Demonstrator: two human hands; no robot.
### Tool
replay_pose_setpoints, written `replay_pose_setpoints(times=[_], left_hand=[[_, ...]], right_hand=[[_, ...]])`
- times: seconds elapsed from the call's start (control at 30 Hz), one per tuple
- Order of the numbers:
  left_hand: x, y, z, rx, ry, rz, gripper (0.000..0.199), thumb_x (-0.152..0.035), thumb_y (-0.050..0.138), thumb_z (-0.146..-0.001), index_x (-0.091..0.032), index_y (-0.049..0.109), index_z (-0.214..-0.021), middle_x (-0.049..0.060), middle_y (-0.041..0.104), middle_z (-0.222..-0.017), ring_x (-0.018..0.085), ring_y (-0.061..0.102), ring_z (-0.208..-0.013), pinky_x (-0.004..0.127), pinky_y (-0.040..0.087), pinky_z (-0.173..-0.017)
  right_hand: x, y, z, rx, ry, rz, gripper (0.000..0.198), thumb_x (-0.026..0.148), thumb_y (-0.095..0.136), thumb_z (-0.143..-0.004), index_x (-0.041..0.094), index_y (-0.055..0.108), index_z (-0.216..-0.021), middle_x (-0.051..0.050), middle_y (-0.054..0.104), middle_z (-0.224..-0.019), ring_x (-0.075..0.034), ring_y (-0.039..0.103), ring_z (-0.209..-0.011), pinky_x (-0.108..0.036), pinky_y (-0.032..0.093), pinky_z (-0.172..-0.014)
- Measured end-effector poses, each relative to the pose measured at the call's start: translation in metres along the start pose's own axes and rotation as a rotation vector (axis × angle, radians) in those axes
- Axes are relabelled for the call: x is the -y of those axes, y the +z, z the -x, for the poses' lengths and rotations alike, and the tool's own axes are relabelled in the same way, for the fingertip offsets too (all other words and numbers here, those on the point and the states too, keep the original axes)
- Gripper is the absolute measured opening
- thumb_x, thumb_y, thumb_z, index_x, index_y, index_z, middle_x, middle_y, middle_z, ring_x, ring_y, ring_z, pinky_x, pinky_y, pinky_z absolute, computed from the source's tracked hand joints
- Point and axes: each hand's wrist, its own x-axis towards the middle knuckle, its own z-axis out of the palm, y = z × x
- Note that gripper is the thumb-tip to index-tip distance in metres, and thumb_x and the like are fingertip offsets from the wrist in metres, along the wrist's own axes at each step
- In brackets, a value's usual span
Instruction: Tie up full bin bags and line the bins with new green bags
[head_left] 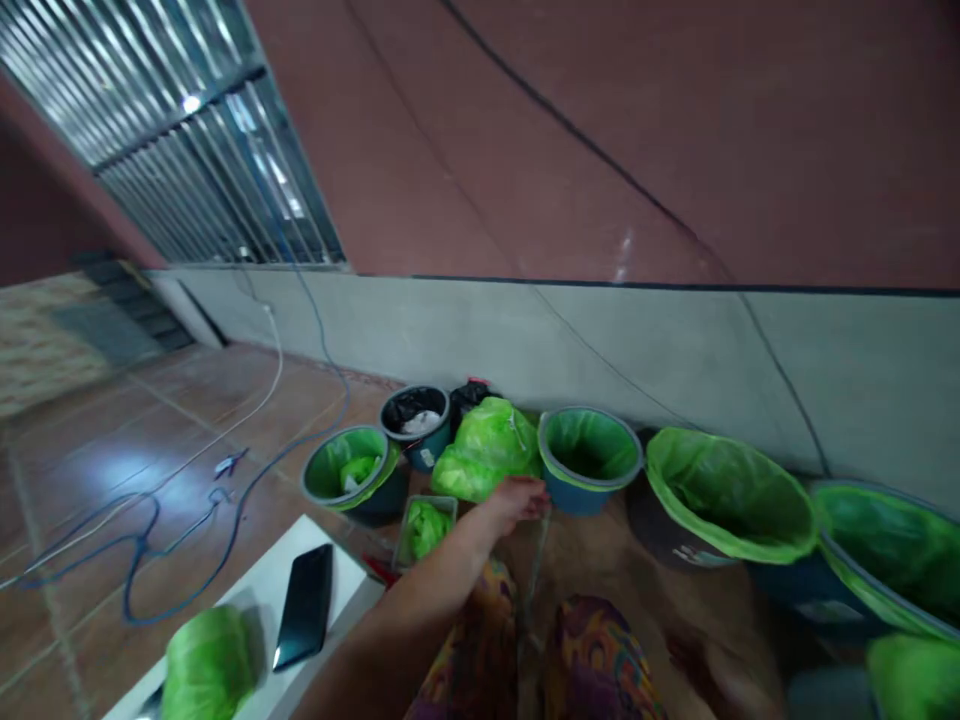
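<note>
My left hand (519, 500) reaches forward over the floor, its fingers loosely stretched out with nothing seen in them. It is between a knotted, full green plastic bag (489, 445) and a blue-grey bucket (581, 500) lined with green plastic. Whether the fingers touch either one, I cannot tell. At the lower right, my right hand (701, 660) is dark and smeared, low beside my knee, and its fingers are not clear. Closest to it are a wide dark bucket (675, 530) with a green liner and a blurred light-green bundle (915, 675) at the corner.
More lined buckets stand along the wall: one (375, 500) at left, one with a black liner (424, 450), one (832, 590) at right. A small clear tub (405, 535) holds green plastic. A phone (304, 605) and green roll (208, 665) lie on a white surface. A blue hose (251, 490) crosses the floor.
</note>
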Motion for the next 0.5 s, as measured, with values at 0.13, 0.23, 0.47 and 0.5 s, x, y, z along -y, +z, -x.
replay_pose_setpoints(times=[0.13,0.23,0.47,0.5], left_hand=[[-0.006,-0.12,0.04,-0.326,0.042,0.181,0.006,-0.012,0.06,-0.082,-0.014,0.062,-0.087,0.004,0.069,-0.078,0.011,0.064,-0.064,0.023,0.047,-0.062],[-0.007,-0.202,0.063,-0.549,0.07,0.257,0.012,-0.01,0.054,-0.084,-0.014,0.057,-0.074,0.001,0.063,-0.066,0.007,0.056,-0.051,0.02,0.04,-0.052],[-0.021,-0.324,0.066,-0.735,0.158,0.31,0.012,-0.012,0.069,-0.076,-0.015,0.061,-0.084,-0.001,0.064,-0.066,0.008,0.058,-0.053,0.018,0.042,-0.051],[-0.026,-0.334,0.061,-0.736,0.166,0.305,0.015,-0.013,0.071,-0.074,-0.015,0.062,-0.086,0.0,0.064,-0.067,0.009,0.059,-0.053,0.019,0.042,-0.051]], right_hand=[[0.059,0.088,0.005,0.102,0.019,0.055,0.022,0.029,0.069,-0.066,0.023,0.063,-0.086,-0.01,0.075,-0.084,-0.025,0.074,-0.083,-0.034,0.061,-0.073],[0.088,0.161,0.02,0.242,-0.023,0.132,0.02,0.026,0.07,-0.074,0.02,0.063,-0.092,-0.009,0.075,-0.086,-0.018,0.072,-0.074,-0.027,0.058,-0.065],[0.1,0.353,0.067,0.433,-0.16,0.397,0.007,0.023,0.061,-0.085,0.019,0.061,-0.09,0.0,0.067,-0.068,-0.01,0.061,-0.055,-0.018,0.049,-0.051],[0.1,0.378,0.069,0.448,-0.167,0.427,0.005,0.024,0.06,-0.086,0.019,0.06,-0.089,0.001,0.066,-0.066,-0.009,0.06,-0.054,-0.017,0.048,-0.05]])
